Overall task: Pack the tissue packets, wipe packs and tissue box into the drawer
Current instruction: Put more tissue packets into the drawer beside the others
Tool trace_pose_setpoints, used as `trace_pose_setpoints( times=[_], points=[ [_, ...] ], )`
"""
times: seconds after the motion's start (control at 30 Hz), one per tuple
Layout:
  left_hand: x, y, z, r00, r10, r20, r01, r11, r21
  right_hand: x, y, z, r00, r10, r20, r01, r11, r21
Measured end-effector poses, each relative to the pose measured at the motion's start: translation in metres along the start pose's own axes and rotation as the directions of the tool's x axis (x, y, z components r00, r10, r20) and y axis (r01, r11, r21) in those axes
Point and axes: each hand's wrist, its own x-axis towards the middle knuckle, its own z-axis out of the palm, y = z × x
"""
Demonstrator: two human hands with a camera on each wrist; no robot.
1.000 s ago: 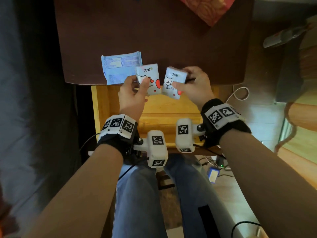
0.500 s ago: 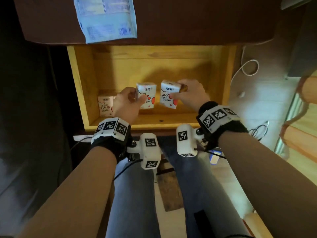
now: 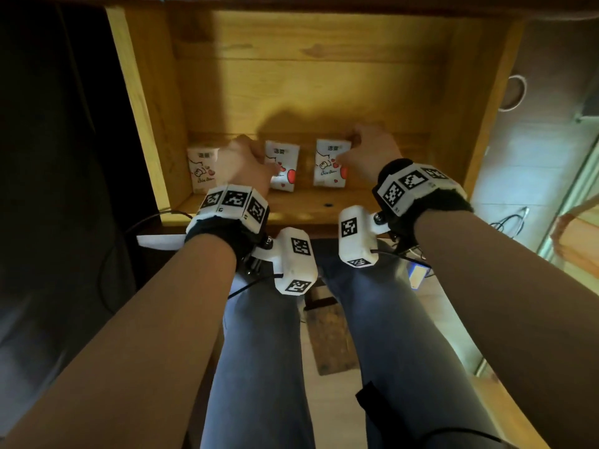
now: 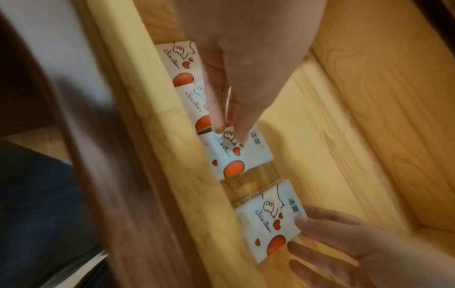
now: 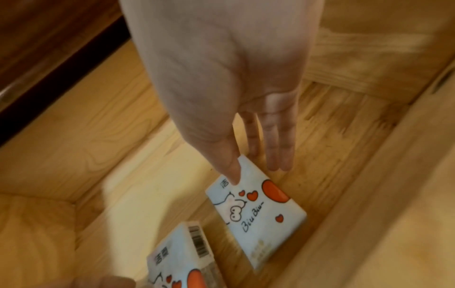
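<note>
The wooden drawer [image 3: 142, 102] is pulled out below the dark tabletop. White tissue packets with red hearts lie in a row along its front wall. My left hand [image 3: 256, 160] pinches the middle tissue packet [image 3: 285, 170] low over the drawer floor, its fingertips [image 4: 242, 139] on that packet [image 4: 236, 155]. My right hand [image 3: 353, 150] pinches the right-hand packet [image 3: 329, 166] by its far edge, thumb on its face [image 5: 256, 210] and fingers straight behind. Another packet [image 3: 202, 171] lies at the left; the left wrist view shows two there [image 4: 182, 64].
The drawer's right wall [image 3: 486, 108] and front wall [image 3: 291, 217] box in the hands. The tabletop edge [image 3: 324, 0] overhangs the drawer's back. My legs in jeans [image 3: 259, 367] are below, and cables [image 3: 512, 222] lie on the floor at the right.
Both hands have gone down from the tabletop into the drawer with their packets, which now sit low near the front wall. My view has tilted down, so the blue pack is almost out of view.
</note>
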Motion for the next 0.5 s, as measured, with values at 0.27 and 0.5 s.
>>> trace_pose_setpoints(
  times=[0.27,0.5],
  points=[
    [-0.014,-0.014,-0.034,0.981,0.092,-0.172,-0.102,0.993,-0.053,-0.010,-0.026,0.020,0.991,-0.014,0.130,0.007,0.998,0.056],
    [-0.029,-0.036,-0.047,0.962,0.135,-0.237,-0.174,0.973,-0.150,-0.012,-0.039,0.029,0.994,-0.051,0.092,0.060,0.993,-0.105]
  ],
)
